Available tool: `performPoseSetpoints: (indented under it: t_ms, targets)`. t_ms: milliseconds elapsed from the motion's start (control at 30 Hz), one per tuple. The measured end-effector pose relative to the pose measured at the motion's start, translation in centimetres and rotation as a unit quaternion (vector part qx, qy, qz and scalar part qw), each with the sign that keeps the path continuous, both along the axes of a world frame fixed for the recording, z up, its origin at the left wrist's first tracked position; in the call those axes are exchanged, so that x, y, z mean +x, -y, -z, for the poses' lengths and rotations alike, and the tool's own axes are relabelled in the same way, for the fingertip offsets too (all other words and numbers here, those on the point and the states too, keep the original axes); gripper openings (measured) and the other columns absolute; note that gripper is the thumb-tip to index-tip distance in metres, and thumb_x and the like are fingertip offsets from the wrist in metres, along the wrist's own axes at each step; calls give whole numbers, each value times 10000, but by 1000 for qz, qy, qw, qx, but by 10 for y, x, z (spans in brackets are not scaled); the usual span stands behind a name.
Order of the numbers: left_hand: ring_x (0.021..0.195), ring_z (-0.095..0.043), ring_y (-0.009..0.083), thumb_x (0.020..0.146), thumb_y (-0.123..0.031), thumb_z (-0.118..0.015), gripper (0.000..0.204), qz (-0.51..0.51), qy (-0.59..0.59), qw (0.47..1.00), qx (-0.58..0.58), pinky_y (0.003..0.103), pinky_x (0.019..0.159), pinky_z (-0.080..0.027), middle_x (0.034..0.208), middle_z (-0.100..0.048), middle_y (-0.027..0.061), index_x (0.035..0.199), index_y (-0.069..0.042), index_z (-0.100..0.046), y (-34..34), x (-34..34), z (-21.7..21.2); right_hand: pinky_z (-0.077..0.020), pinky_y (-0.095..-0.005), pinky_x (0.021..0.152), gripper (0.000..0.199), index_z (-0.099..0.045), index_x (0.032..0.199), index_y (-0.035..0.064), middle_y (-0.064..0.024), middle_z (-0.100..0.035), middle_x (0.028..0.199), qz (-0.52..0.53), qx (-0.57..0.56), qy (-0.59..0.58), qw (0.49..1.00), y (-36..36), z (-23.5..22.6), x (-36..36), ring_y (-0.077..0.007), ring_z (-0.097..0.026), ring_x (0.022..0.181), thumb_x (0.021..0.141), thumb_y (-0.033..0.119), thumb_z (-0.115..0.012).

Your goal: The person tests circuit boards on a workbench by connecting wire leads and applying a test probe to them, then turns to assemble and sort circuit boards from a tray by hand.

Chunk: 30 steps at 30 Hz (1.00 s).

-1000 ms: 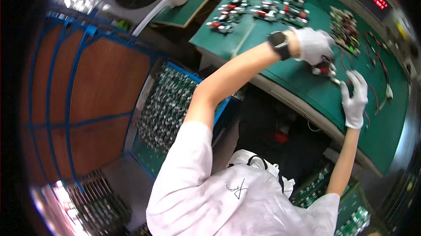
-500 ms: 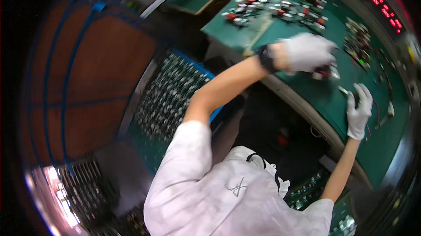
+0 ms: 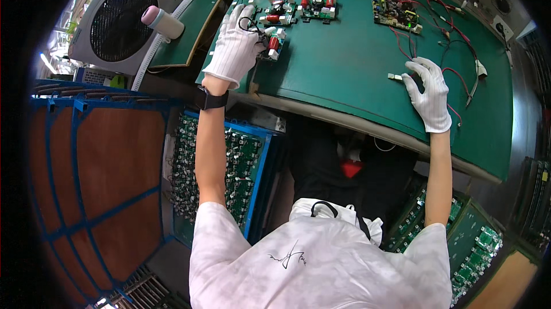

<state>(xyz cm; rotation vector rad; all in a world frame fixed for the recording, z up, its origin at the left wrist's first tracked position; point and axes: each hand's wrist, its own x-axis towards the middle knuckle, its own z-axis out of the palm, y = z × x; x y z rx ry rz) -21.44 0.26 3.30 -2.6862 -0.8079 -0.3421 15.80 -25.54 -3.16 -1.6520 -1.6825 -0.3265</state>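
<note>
My left hand (image 3: pixel 234 48), in a white striped glove, reaches over the left end of the green bench. Its fingers are stretched and apart, beside a small circuit board (image 3: pixel 275 45) with a red part and white blocks. A black wire loop lies by the fingertips; the thumb side is close to that board, and contact is partly hidden. Farther right my gloved right hand (image 3: pixel 427 94) is closed in a pinch, with a small white connector (image 3: pixel 394 76) sticking out at the thumb tip. Thin red and black wires run behind it towards a larger populated board (image 3: pixel 396 8).
More small boards (image 3: pixel 317 6) sit towards the back left of the bench (image 3: pixel 338 68). Red and black leads (image 3: pixel 473 51) lie at the right. A blue-edged crate (image 3: pixel 258 180) of boards stands below left, near a blue rack (image 3: pixel 77 194). A fan (image 3: pixel 123 22) stands back left.
My left hand has moved from near the right hand, where it held a small red-and-white board, to the boards at the left. The view has turned; the right hand stays by the wires.
</note>
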Motion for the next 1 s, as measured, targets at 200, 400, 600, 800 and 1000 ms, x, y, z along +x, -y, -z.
performPoseSetpoints:
  t_ms: [200, 400, 600, 800, 1000]
  targets:
    - [1496, -348, 438, 848, -252, -792, 242, -37, -33, 999, -14, 580, 1245, -274, 1568, -453, 230, 935, -27, -792, -15, 11, 12, -547, -426, 938, 283, -724, 1120, 79, -142, -708, 1140, -9, 7, 12, 1000, -1, -2, 0, -339, -675, 1089, 873, 184, -813]
    - [1393, -479, 415, 855, -248, -790, 330, -50, 34, 998, 2, 515, 1161, -388, 1478, -550, 223, 1104, -34, -761, 9, -3, -8, -559, -437, 921, 238, -756, 1042, 71, -138, -728, 1105, 8, 15, 3, 1000, 1, -8, -2, -340, -693, 1051, 849, 198, -814]
    - [1155, -682, 333, 966, -209, -745, 277, -46, 170, 979, 103, 437, 954, -573, 1314, -698, 161, 1216, -87, -752, 86, 29, -31, -576, -425, 839, 216, -761, 958, 158, -84, -739, 1025, 9, 78, 65, 995, 19, -4, 0, -294, -711, 990, 823, 326, -770]
    - [1193, -645, 388, 1033, -195, -650, 416, 172, 48, 982, -59, 475, 1005, -524, 1363, -653, 194, 1405, -22, -579, 77, 125, 28, -547, -429, 870, 235, -684, 990, 141, -35, -665, 1017, 97, 135, 80, 983, 119, -3, -62, -239, -667, 1013, 906, 358, -722]
    - [1279, -586, 397, 1041, -220, -624, 468, 296, -8, 948, -120, 493, 1083, -485, 1400, -610, 199, 1439, 7, -530, 81, 196, 50, -580, -386, 706, 239, -706, 1017, 110, -27, -708, 933, 359, -104, 104, 922, 336, 12, -58, -239, -712, 866, 889, 303, -762]
